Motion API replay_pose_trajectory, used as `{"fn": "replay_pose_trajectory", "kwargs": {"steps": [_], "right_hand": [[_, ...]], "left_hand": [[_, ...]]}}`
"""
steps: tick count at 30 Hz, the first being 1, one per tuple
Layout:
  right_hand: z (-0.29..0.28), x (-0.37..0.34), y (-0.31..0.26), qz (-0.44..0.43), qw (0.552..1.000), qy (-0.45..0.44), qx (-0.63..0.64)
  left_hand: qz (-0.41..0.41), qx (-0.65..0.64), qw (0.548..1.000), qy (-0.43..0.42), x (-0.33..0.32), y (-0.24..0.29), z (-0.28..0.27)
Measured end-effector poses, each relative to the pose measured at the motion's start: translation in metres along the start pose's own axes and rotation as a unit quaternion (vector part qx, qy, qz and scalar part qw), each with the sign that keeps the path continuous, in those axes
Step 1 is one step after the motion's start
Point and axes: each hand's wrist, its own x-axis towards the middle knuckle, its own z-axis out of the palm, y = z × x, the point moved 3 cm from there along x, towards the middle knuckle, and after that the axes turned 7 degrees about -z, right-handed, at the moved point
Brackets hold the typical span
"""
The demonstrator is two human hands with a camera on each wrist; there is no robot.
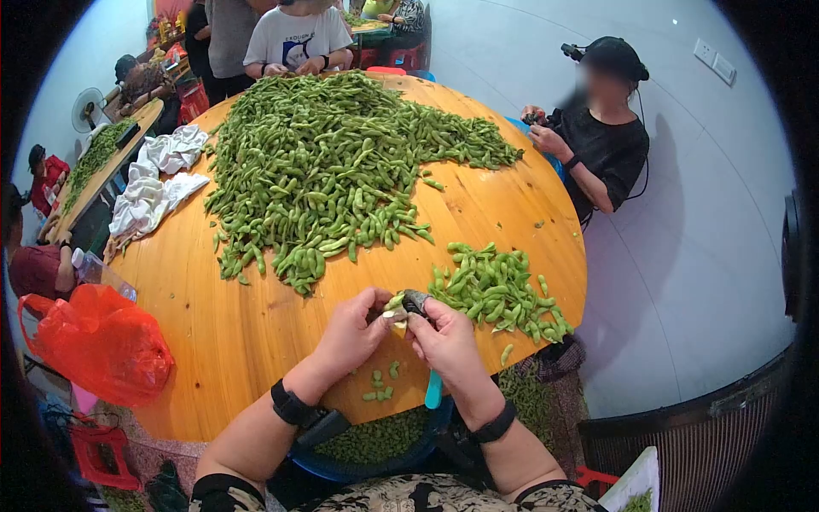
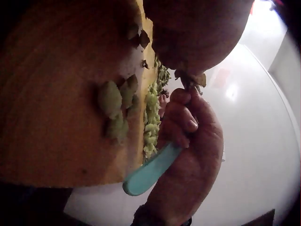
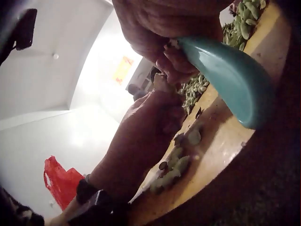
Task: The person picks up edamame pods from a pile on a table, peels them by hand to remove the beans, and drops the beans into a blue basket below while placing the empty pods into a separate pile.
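At the table's near edge, the left hand pinches an edamame pod between thumb and fingers. The right hand meets it at the fingertips, its index finger in a dark covering. Curled fingers of that hand also grip a tool with a teal handle; the handle sticks out below the palm, and the tool's other end is hidden in the hand. Several shelled green beans lie on the wood beneath the hands. Beside the right hand is a small pile of pods.
A large heap of edamame pods covers the far part of the round wooden table. A red plastic bag and white cloths lie leftward. Below the edge sits a blue basin of beans. Other people are around.
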Motion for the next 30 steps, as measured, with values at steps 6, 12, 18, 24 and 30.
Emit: {"fn": "replay_pose_trajectory", "kwargs": {"steps": [6,12,18,24,30], "right_hand": [[0.004,-0.003,0.005,-0.002,1.0,0.002,-0.02],[0.011,-0.007,0.007,0.004,0.999,0.003,-0.041],[0.008,-0.009,0.011,0.011,1.0,-0.011,0.001],[0.0,-0.017,0.006,0.04,0.998,-0.014,0.042],[-0.009,-0.022,0.002,0.057,0.996,-0.013,0.063]], "left_hand": [[-0.093,-0.003,0.996,-0.003,-0.002,0.008,-0.008],[-0.082,-0.005,0.997,0.012,-0.002,0.001,-0.007],[-0.053,0.032,0.998,0.001,-0.001,-0.01,-0.006],[-0.084,0.015,0.994,-0.065,-0.002,0.001,-0.009],[-0.032,0.049,0.998,-0.025,-0.005,0.011,0.0]]}}
